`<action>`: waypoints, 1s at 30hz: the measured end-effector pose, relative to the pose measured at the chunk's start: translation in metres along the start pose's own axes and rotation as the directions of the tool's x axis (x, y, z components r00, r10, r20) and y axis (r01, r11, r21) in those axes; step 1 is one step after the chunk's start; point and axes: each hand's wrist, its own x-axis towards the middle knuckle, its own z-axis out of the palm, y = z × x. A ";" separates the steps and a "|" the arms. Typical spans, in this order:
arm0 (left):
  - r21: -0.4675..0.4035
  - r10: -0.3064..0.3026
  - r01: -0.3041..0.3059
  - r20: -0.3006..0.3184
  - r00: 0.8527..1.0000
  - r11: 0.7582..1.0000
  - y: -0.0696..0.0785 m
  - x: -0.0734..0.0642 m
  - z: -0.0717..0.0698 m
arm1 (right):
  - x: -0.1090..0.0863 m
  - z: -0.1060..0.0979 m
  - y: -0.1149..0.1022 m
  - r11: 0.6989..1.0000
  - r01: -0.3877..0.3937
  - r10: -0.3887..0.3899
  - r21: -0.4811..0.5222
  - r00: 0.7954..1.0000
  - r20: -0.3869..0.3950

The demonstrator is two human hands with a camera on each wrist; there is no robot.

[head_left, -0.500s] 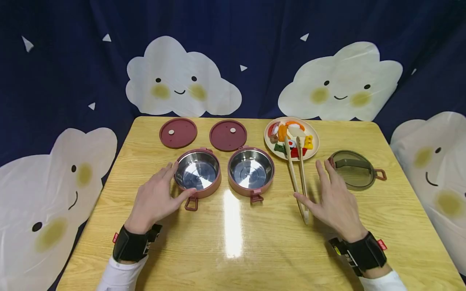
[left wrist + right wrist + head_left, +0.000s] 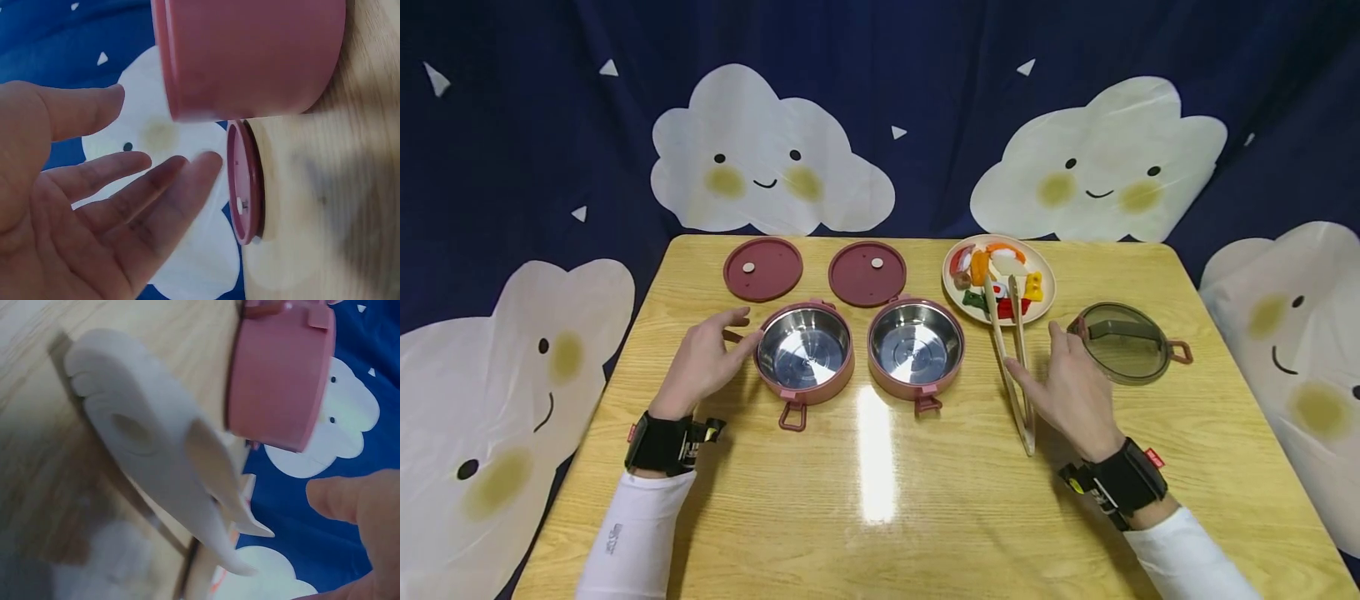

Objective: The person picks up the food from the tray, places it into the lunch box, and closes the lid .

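Note:
My left hand hovers beside a pink pot with a steel inside, thumb near its left rim. In the left wrist view the loosely spread fingers hold nothing, and the pot's side stands beyond them. A matching pot sits just to the right. My right hand is over the table beside beige tongs, its thumb overlapping them in the head view. From the right wrist, the thumb appears apart from the tongs, with nothing in its grasp.
Two maroon lids lie behind the pots. A cream plate of colourful toy food stands at the back, with the tongs' tips resting over it. To the right lies a tinted see-through lid with a pink handle. A dark cloud-print curtain hangs behind.
My left hand has drawn back to the left, off the pot's rim and front handle, with its fingers bent more. My right hand has shifted slightly left. The pots and tongs stay put.

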 end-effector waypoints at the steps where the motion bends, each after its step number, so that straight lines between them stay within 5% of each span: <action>1: -0.006 -0.001 0.001 0.001 1.000 1.000 -0.002 0.002 0.001 | 0.002 0.002 0.000 1.000 0.002 -0.002 -0.005 1.000 0.010; 15: -0.124 -0.036 0.038 0.010 0.999 0.992 -0.013 0.014 0.011 | 0.006 0.021 -0.001 0.999 -0.043 0.047 -0.027 0.982 0.184; 30: -0.161 -0.058 0.060 0.019 0.998 0.985 -0.012 0.015 0.016 | 0.004 0.027 0.004 0.998 -0.054 0.048 0.028 0.980 0.193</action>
